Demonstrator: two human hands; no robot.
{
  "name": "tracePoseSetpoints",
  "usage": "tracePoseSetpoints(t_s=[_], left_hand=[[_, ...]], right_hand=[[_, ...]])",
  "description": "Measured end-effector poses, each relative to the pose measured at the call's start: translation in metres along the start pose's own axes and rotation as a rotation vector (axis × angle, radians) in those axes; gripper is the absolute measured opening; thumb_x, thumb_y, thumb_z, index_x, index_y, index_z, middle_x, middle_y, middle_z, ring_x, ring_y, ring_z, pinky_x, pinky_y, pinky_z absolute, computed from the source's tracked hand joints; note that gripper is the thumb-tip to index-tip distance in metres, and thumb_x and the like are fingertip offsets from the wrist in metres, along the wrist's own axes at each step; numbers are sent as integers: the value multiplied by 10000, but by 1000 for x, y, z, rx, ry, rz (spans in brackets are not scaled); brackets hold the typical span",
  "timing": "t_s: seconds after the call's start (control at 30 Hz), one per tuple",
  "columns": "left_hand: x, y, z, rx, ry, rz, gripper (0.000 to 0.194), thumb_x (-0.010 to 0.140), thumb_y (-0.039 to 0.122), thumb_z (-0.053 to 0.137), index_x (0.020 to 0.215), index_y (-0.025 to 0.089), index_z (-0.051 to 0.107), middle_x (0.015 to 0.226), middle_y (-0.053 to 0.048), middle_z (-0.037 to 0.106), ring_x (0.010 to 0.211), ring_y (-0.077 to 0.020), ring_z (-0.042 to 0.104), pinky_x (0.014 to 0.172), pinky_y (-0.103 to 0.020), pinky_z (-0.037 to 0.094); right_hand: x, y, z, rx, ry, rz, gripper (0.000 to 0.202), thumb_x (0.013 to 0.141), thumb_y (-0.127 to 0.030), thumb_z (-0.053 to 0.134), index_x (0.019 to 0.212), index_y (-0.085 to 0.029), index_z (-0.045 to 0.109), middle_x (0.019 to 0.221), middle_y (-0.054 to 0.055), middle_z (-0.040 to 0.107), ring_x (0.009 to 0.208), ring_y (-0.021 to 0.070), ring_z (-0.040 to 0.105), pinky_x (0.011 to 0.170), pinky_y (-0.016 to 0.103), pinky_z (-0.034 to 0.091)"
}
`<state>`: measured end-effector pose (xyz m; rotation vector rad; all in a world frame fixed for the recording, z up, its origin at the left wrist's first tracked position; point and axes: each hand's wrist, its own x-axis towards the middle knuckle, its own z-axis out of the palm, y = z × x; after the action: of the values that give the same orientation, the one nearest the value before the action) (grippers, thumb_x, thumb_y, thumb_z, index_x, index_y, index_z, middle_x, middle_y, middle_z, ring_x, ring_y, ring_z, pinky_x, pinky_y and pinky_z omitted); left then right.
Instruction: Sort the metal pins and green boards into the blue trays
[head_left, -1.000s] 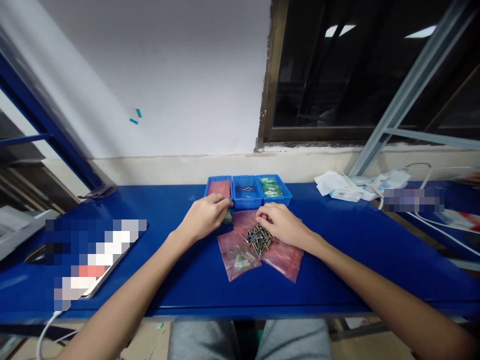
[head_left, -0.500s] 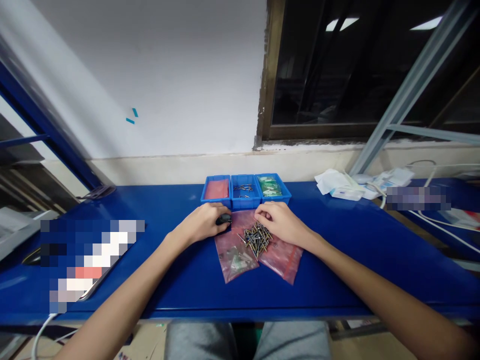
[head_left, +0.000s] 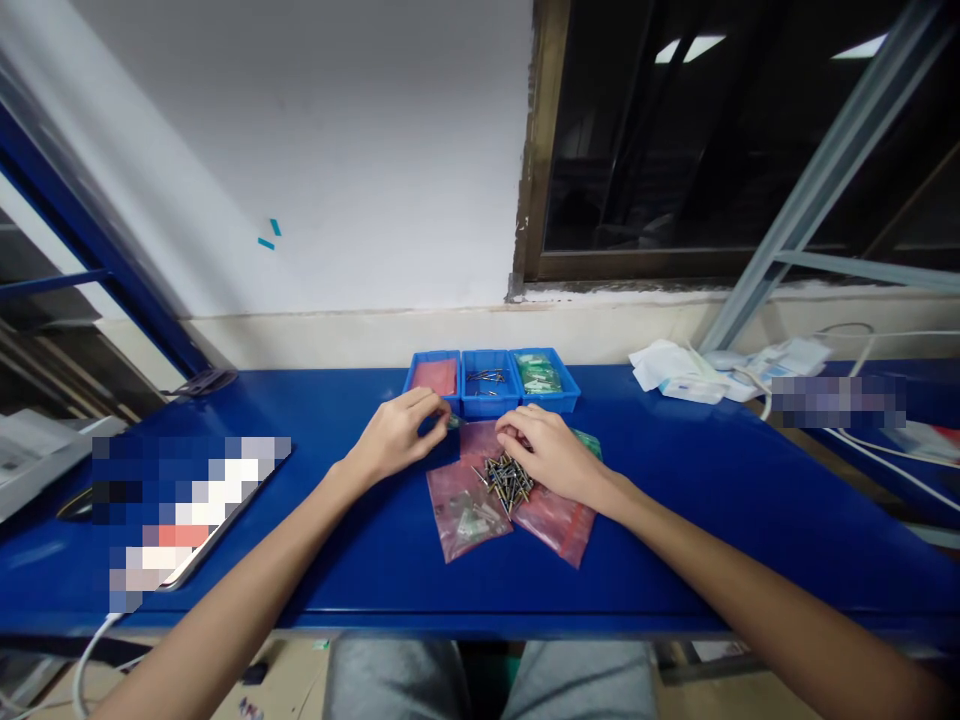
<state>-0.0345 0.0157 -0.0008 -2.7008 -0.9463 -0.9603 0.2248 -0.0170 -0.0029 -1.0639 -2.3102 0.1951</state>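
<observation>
My left hand (head_left: 401, 435) is raised just left of the pink plastic bags, thumb and fingers curled together around a small dark-greenish thing (head_left: 454, 422) too small to name. My right hand (head_left: 551, 450) rests over the bags with its fingers bent inward; what its fingertips hold, if anything, is hidden. Beneath and beside it lies a pile of screw-like metal pieces (head_left: 508, 488). One pink bag (head_left: 459, 515) at the front left has pale greenish pieces showing through it. Another pink bag (head_left: 559, 528) sticks out at the front right. Behind my right hand a green packet (head_left: 589, 440) partly shows.
Three blue bins stand in a row behind my hands: the left bin (head_left: 409, 378) has pink bags, the middle bin (head_left: 491, 405) a few metal pieces, the right bin (head_left: 572, 392) green packets. White papers (head_left: 679, 370) and cables lie at right. A blurred-out device (head_left: 187, 520) lies at left.
My left hand has drawn slightly left and up, and the black thing seen at its fingers no longer shows. My right hand has shifted a little left; a green packet now shows behind it.
</observation>
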Motion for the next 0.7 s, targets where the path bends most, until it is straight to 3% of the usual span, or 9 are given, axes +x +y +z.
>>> tracePoseSetpoints(t_s=[0.13, 0.27, 0.4, 0.5, 0.6, 0.7], left_hand=[[4, 7, 1, -21, 177, -11, 118, 975, 183, 482, 955, 153, 594, 848, -43, 643, 747, -128, 584, 672, -253, 477], [22, 21, 2, -148, 193, -66, 118, 986, 214, 506, 969, 149, 602, 803, -15, 649, 691, -104, 582, 645, -229, 466], [42, 32, 14, -296, 169, -99, 138, 995, 237, 505, 969, 150, 610, 782, 0, 652, 637, -83, 572, 589, -208, 451], [44, 32, 27, -295, 223, -123, 143, 1006, 230, 475, 1033, 146, 587, 808, -14, 635, 647, -93, 567, 599, -222, 475], [35, 32, 33, -183, 221, -54, 156, 1003, 204, 443, 1085, 155, 565, 987, -74, 611, 862, -150, 608, 732, -281, 530], [25, 35, 32, -110, 109, 22, 210, 975, 182, 442, 1158, 174, 546, 1119, -103, 559, 1003, -194, 594, 805, -328, 554]], right_hand=[[0, 2, 3, 82, 45, 68, 221, 947, -201, 551, 1163, -178, 589, 917, 51, 646, 897, 199, 573, 818, 343, 444], [2, 2, 5, 280, 122, 130, 336, 917, -265, 612, 1243, -207, 554, 971, 46, 657, 869, 183, 606, 806, 338, 478], [7, 5, 5, 505, 138, 199, 183, 911, -337, 606, 1044, -215, 637, 886, 30, 674, 776, 176, 627, 697, 316, 492], [9, 9, 3, 653, 103, 260, 154, 896, -355, 614, 880, -204, 634, 768, 15, 663, 707, 169, 624, 667, 313, 487], [10, 10, 1, 783, 104, 344, 177, 876, -356, 637, 806, -195, 614, 695, 7, 642, 599, 136, 572, 581, 280, 441], [10, 8, -2, 851, 134, 399, 211, 861, -373, 661, 769, -192, 603, 674, 6, 627, 541, 112, 512, 523, 262, 376]])
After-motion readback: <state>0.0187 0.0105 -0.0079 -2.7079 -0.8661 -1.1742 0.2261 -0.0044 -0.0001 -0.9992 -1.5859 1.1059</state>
